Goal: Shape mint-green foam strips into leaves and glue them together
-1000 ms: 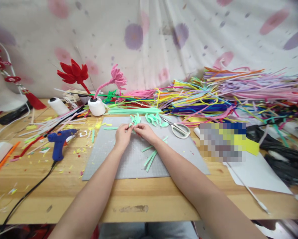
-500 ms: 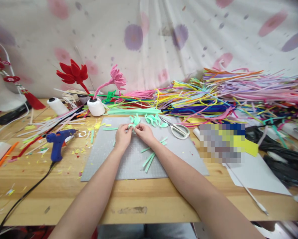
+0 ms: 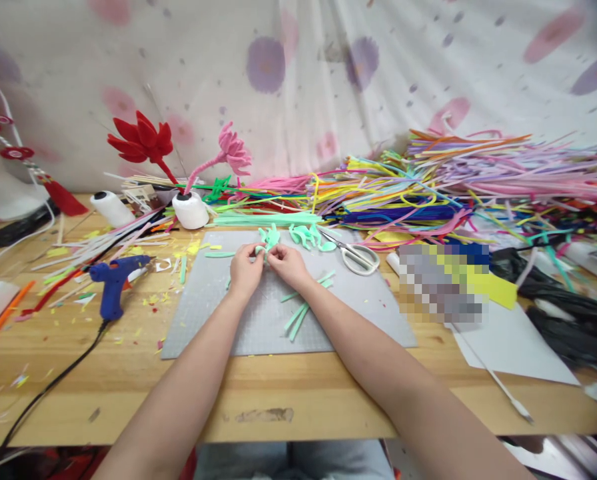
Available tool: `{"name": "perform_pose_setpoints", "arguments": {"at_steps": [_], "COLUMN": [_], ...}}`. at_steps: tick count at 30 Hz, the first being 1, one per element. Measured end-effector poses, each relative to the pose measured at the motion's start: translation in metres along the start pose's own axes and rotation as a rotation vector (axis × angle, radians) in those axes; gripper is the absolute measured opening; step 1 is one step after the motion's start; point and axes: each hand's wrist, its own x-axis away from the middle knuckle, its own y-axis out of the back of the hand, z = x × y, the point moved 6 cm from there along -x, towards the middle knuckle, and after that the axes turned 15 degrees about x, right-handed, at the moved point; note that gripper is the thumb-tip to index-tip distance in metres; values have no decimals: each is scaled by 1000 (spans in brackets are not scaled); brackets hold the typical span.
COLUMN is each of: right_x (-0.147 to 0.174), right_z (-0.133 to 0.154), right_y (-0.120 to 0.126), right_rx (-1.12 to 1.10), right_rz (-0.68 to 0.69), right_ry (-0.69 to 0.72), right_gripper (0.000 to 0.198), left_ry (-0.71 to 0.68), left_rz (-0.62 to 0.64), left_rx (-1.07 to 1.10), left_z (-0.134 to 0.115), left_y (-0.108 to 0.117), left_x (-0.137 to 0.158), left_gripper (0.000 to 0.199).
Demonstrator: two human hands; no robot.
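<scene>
Strip (image 3: 260, 249), mint, one: held above the mat (image 3: 378, 320), between your two hands, its bent part showing, the rest hidden.

Left hand (image 3: 245, 272), yours: pinched narrow on the strip. Right hand (image 3: 289, 265), yours: pinched narrow just beside the left, on the same strip.

Change, last second: slight. Your hands kept to the same spot; a little more of the bend showed between them. This suggested fine bending by touch, with the piece not yet released.

Curled pieces, mint, two clusters: one (image 3: 269, 236) just beyond your hands, the other (image 3: 304, 235) to its right. Neither had visibly moved.

Scissors (image 3: 344, 248), one pair: at the mat's far right, unheld.

Cut strips (image 3: 299, 323), mint: loose on the mat near your right forearm, apparently spare.

Glue gun (image 3: 112, 288), blue: on the desk (image 3: 258, 387), left of the mat, untouched.

Flowers, two: red (image 3: 143, 137) and pink (image 3: 233, 150), stems at a white spool (image 3: 191, 212).
</scene>
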Motion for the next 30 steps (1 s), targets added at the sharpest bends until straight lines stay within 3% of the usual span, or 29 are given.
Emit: {"name": "perform_pose_setpoints", "arguments": {"at_steps": [5,13,16,19,26,30], "right_x": [1,3,2,4,8,9], "right_z": [2,5,6,8,16,19], "right_y": [3,-14,-11,-8,-4,-3], "right_rx": [38,-209,-248,-308,-360,-375], "right_rz": [-37,333,311,315,339,319], "right_ry": [27,211,208,182,144,150], "right_gripper": [11,27,25,24,30,31], "left_ry": [8,329,367,370,404,450], "left_rz": [-18,-100,8,107,138,222], "left_rx": [-15,509,606,556,568,605], "left_z": [-4,5,2,1,4,1], "left_y": [0,7,4,3,-1,-9], "left_x": [0,-2,-4,-5,-9,-5], "left_gripper": [26,33,31,28,28,31]}}
